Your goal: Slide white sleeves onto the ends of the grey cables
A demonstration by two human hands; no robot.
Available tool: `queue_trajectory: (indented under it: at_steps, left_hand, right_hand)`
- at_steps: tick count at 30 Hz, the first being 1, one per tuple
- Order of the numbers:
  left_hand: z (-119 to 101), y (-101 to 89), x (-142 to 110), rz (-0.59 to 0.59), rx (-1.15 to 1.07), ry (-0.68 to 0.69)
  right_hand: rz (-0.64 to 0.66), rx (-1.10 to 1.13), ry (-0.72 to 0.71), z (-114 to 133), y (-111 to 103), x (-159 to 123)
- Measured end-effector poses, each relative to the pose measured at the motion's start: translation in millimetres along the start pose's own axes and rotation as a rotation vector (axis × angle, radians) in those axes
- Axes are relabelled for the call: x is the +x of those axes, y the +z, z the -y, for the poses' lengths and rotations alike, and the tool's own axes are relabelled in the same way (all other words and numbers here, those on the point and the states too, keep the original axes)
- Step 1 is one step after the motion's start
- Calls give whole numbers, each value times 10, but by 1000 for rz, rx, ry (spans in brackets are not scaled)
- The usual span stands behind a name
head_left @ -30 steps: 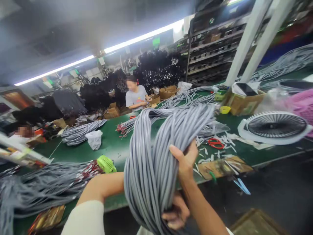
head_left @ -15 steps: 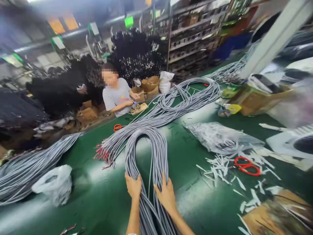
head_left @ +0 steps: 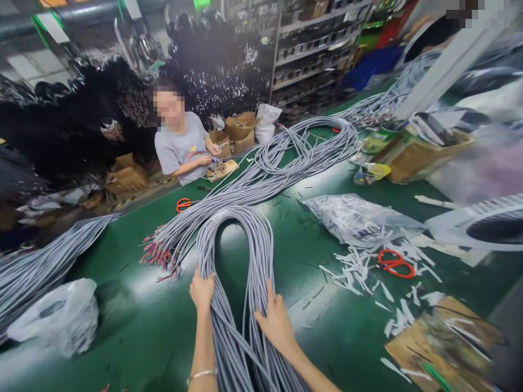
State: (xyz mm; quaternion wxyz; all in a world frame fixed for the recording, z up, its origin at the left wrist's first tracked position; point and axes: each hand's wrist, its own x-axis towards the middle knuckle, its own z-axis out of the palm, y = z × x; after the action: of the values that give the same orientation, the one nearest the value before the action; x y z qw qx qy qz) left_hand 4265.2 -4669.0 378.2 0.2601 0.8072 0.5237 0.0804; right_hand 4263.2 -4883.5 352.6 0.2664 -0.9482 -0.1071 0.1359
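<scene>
A thick loop of grey cables (head_left: 241,239) lies on the green table (head_left: 147,316), its bend pointing away from me. My left hand (head_left: 201,291) rests on the loop's left strand, fingers curled over the cables. My right hand (head_left: 276,321) presses on the right strand with fingers spread flat. Both strands run back toward me between my forearms. A second bundle of grey cables with red ends (head_left: 163,250) lies just beyond the loop.
A person in a grey shirt (head_left: 182,147) works across the table. Red scissors (head_left: 394,264) lie among white scraps at right, orange scissors (head_left: 183,204) further back. A clear plastic bag (head_left: 359,218), a white bag (head_left: 57,318), cardboard boxes (head_left: 425,158) and a white fan (head_left: 486,226) surround me.
A second ago I held the cable bundle up in both hands; it now lies on the table as a loop. Since half a second ago my hands have spread slightly apart.
</scene>
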Motion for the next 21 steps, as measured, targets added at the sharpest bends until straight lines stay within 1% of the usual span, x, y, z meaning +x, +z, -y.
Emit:
queue_trajectory:
  at_steps: [2, 4, 8, 11, 14, 16, 18, 21]
  left_hand:
    - [54, 73, -60, -53, 35, 6]
    - [75, 122, -68, -79, 46, 6]
    - [48, 114, -36, -78, 61, 16]
    - [81, 59, -135, -28, 72, 27]
    - [238, 6, -422, 46, 86, 45]
    - [415, -18, -694, 95, 80, 72]
    - [630, -32, -996, 121, 42, 103]
    - [944, -47, -1451, 92, -20, 126]
  right_hand:
    - [-57, -61, -13, -14, 70, -67]
    - [-81, -108, -5, 11, 91, -86]
    - [-36, -94, 27, 115, -9, -30]
    - [20, -33, 43, 156, -134, -25]
    - [79, 8, 45, 93, -249, -167]
    - [83, 16, 21, -31, -306, -366]
    - [61, 30, 2, -223, -338, -636]
    - [31, 104, 9, -603, -342, -1100]
